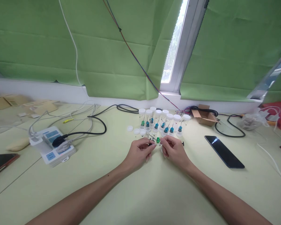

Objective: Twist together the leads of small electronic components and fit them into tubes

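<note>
My left hand is closed in a pinch on a thin metal rod near a small black end piece. My right hand pinches at the rod's other side; a black knob sticks out past its fingers. Whether rod and knob are one piece I cannot tell. Between the fingertips a small bright green part sits at the rod, close to the right fingers. Just beyond both hands, thin metal pins and small dark bits lie on the table.
Several clear tubes with white caps stand behind the hands, holding blue or green parts. Loose white caps lie left of them. A phone and cardboard box are to the right; a power strip with cables is left.
</note>
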Action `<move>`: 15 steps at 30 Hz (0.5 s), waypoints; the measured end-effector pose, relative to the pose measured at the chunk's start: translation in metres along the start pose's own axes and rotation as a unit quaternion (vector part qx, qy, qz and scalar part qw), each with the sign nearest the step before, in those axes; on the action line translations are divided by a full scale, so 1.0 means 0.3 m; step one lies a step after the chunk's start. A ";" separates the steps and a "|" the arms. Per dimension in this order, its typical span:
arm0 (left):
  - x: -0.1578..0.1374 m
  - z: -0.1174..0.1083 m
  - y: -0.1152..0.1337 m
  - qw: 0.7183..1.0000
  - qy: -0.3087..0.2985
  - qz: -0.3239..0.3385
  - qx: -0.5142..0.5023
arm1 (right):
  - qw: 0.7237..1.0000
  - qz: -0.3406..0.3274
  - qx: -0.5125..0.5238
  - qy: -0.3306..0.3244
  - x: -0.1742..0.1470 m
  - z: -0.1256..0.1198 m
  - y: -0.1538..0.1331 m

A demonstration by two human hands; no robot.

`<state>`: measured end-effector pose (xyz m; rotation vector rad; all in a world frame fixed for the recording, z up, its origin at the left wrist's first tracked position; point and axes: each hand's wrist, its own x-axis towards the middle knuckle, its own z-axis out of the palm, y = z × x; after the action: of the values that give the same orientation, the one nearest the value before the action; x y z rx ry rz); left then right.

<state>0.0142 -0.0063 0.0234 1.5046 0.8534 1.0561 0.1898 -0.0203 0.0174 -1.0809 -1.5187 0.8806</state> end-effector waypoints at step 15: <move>0.018 -0.013 -0.013 0.999 0.016 -0.020 -0.029 | 0.986 -0.123 -0.104 0.044 0.010 -0.022 0.009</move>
<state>0.0125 0.0007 0.0206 1.4202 0.8646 1.0705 0.1966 -0.0167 0.0173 -1.0386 -1.6547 0.5070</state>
